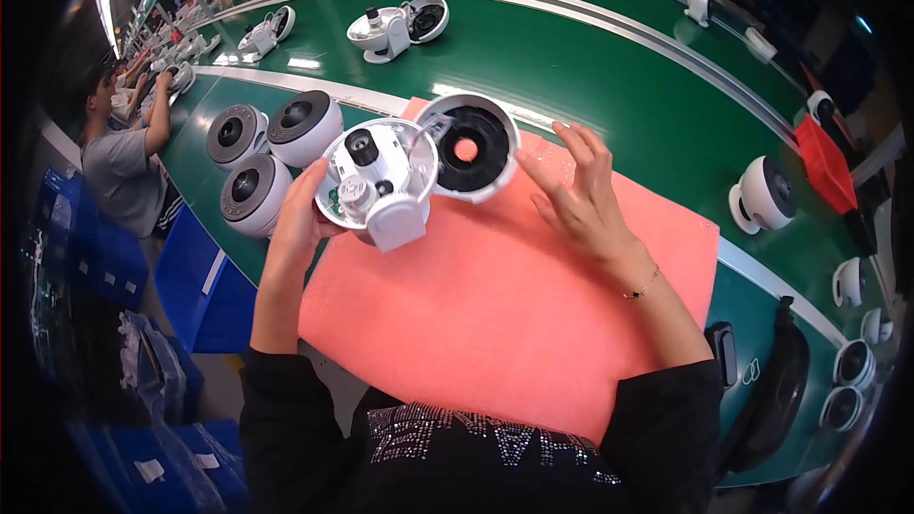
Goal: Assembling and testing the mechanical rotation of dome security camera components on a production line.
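Your dark sleeves sit nearest, with the pink mat (495, 305) spread just beyond them on the green bench (609, 67).

Your left hand (303, 214) cups the open white camera body (378, 181) from below at the mat's far left corner, fingers curled around its rim, the inner parts facing up. Touching it on the right lies the round white cover (468, 146) with its black inside, tilted toward you. Your right hand (581, 195) hovers just right of that cover, fingers spread and holding nothing. Left of the mat stand three finished dome cameras (262, 148), close together. Another opened camera (395, 27) lies farther off on the belt.
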`<state>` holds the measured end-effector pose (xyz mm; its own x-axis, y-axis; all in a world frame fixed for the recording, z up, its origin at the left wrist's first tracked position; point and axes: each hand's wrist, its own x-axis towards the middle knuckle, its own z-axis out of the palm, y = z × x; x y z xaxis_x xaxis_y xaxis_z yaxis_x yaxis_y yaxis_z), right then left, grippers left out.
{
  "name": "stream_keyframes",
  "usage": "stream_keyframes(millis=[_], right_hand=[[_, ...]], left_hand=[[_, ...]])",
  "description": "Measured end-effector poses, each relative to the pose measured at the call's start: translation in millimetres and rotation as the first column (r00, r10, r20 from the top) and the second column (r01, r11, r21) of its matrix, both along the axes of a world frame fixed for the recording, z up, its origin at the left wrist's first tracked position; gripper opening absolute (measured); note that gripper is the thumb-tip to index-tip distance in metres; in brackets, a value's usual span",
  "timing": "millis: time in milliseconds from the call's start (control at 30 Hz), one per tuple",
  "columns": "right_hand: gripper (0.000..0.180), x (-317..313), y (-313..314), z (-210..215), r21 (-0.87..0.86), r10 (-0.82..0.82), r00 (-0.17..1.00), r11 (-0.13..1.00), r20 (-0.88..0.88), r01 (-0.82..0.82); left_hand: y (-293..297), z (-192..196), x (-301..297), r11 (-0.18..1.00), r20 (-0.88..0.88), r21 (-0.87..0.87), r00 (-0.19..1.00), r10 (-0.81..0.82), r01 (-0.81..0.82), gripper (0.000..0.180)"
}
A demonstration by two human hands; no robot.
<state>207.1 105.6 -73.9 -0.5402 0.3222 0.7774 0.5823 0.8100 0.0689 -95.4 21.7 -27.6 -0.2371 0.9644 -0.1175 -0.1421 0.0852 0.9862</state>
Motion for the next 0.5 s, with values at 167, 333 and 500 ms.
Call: stream_keyframes(millis=[167,333,500], right_hand=[[0.032,24.6,-32.0,1.6,0.349,0.086,0.996,0.932,0.037,-0.094],[0.031,54.7,-105.6,38.4,-0.187,0.452,0.889,0.869,-0.074,-0.458],[0.041,59.1,-164.4,50.5,-0.647,0.365,0.760,0.400,-0.537,-0.649]], left_hand=[[15.4,16.3,16.3,0.984,-0.158,0.142,0.984,-0.080,0.103,0.041],[70.5,32.2,40.9,0.821,-0.347,-0.093,0.755,-0.556,0.563,0.033],[98.8,22.0,196.0,-0.648,-0.141,-0.467,-0.775,-0.616,0.601,0.039]])
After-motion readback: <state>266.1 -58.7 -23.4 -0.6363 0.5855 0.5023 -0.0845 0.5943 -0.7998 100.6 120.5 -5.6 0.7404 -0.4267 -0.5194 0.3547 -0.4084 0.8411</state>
